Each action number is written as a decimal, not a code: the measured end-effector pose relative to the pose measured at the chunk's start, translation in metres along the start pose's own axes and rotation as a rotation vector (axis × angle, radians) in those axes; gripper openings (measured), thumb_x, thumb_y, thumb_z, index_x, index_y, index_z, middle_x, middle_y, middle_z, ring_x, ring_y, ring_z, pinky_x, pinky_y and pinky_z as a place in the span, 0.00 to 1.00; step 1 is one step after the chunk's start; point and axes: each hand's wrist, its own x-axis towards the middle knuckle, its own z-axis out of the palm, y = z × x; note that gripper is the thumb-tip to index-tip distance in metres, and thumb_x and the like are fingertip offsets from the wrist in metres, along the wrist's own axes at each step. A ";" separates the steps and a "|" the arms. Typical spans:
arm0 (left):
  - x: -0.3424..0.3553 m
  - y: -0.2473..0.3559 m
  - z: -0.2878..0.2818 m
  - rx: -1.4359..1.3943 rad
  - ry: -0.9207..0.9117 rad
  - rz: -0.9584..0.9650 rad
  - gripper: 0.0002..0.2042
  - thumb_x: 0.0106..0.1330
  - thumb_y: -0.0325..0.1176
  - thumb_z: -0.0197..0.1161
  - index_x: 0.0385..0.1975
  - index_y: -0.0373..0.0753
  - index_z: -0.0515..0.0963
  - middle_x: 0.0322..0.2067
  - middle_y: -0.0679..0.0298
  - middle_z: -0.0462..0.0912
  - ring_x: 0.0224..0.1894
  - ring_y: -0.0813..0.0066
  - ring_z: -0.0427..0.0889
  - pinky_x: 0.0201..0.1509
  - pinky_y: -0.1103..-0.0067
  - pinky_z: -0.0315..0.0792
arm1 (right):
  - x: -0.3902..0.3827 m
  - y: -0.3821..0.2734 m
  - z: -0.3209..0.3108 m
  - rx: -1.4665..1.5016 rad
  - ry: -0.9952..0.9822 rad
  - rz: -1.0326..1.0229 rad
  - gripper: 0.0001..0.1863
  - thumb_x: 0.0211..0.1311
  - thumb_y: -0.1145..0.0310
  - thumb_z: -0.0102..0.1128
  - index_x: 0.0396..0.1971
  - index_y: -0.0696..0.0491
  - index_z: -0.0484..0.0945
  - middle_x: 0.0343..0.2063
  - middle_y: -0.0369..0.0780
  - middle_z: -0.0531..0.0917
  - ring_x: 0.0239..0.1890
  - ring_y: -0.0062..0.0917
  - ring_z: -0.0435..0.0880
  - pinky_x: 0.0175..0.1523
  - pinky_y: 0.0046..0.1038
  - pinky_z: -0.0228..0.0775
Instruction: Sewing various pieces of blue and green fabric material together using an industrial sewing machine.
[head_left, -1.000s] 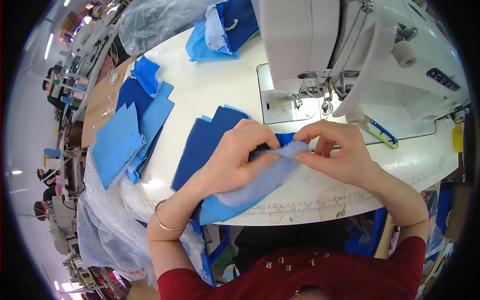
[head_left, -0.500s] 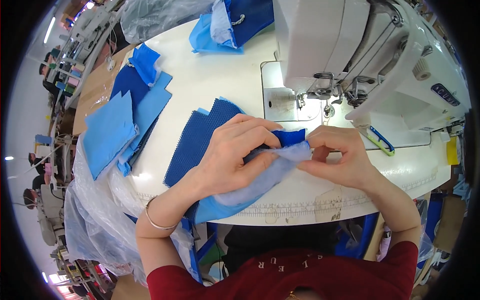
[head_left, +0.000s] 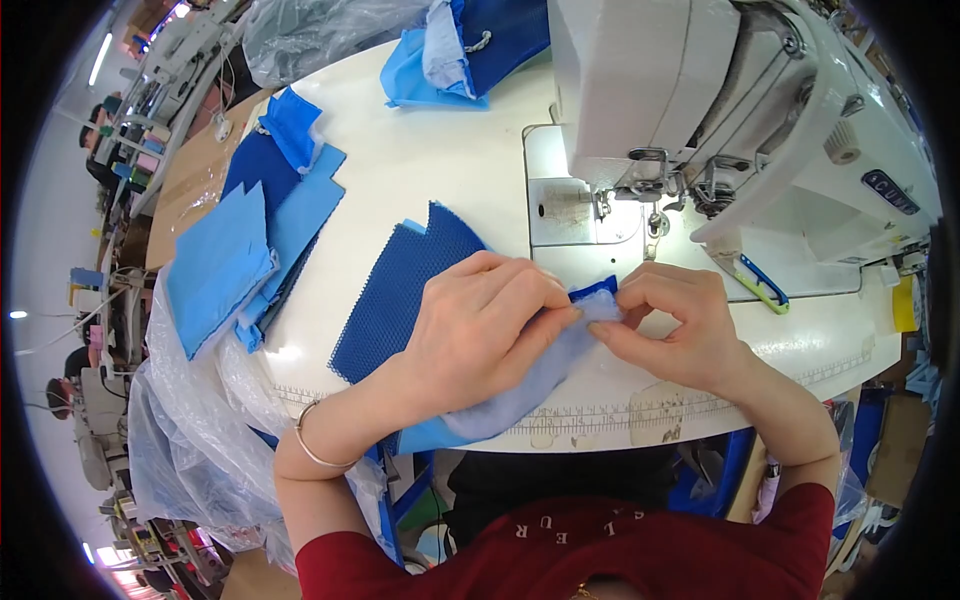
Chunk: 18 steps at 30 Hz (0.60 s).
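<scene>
Both my hands pinch the upper edge of a layered fabric piece in front of the sewing machine (head_left: 680, 110). My left hand (head_left: 490, 325) is closed on it, with thumb and fingers pressed together. At the right corner, my right hand (head_left: 680, 325) grips the same edge between thumb and fingertips. Pale fluffy batting (head_left: 525, 395) faces me, and a strip of dark blue fabric (head_left: 597, 288) shows between the hands. Dark blue mesh fabric (head_left: 395, 290) spreads out left of my left hand, with light blue fabric (head_left: 425, 437) under the batting. My left hand covers the middle of the piece.
Stacked blue fabric pieces (head_left: 220, 270) lie on the left of the white table (head_left: 450, 150). More blue fabric (head_left: 430, 65) sits at the back. Thread snips (head_left: 765, 285) rest right of my right hand. Clear plastic (head_left: 190, 440) hangs at the table's left edge.
Both hands have come a little lower, and my left hand has shifted right toward the corner. Less of the dark blue strip shows, and the mesh fabric has tilted slightly.
</scene>
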 end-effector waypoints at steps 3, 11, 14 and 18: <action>-0.001 0.000 0.000 0.053 0.024 0.030 0.09 0.49 0.23 0.71 0.27 0.37 0.78 0.25 0.63 0.82 0.27 0.67 0.80 0.31 0.79 0.72 | -0.001 -0.001 0.003 -0.040 0.039 -0.045 0.10 0.49 0.73 0.72 0.23 0.56 0.76 0.21 0.37 0.79 0.21 0.21 0.82 0.24 0.20 0.71; 0.000 0.006 -0.004 0.011 0.031 -0.125 0.11 0.51 0.25 0.72 0.35 0.37 0.82 0.24 0.64 0.82 0.28 0.71 0.80 0.32 0.80 0.72 | -0.002 0.000 0.007 -0.072 0.108 -0.110 0.09 0.49 0.74 0.72 0.24 0.56 0.77 0.22 0.37 0.80 0.21 0.22 0.82 0.23 0.21 0.71; 0.000 0.005 -0.005 -0.042 -0.005 -0.203 0.11 0.52 0.26 0.72 0.36 0.39 0.83 0.25 0.65 0.82 0.29 0.72 0.81 0.33 0.80 0.72 | -0.003 0.000 0.008 -0.089 0.119 -0.139 0.09 0.49 0.74 0.72 0.24 0.56 0.77 0.23 0.37 0.80 0.21 0.23 0.81 0.23 0.22 0.71; 0.001 0.005 -0.008 -0.006 -0.037 -0.175 0.09 0.52 0.25 0.71 0.34 0.39 0.83 0.26 0.65 0.83 0.29 0.72 0.80 0.33 0.80 0.72 | -0.003 0.000 0.008 -0.125 0.138 -0.171 0.09 0.47 0.75 0.73 0.24 0.56 0.78 0.24 0.37 0.81 0.22 0.24 0.80 0.23 0.23 0.70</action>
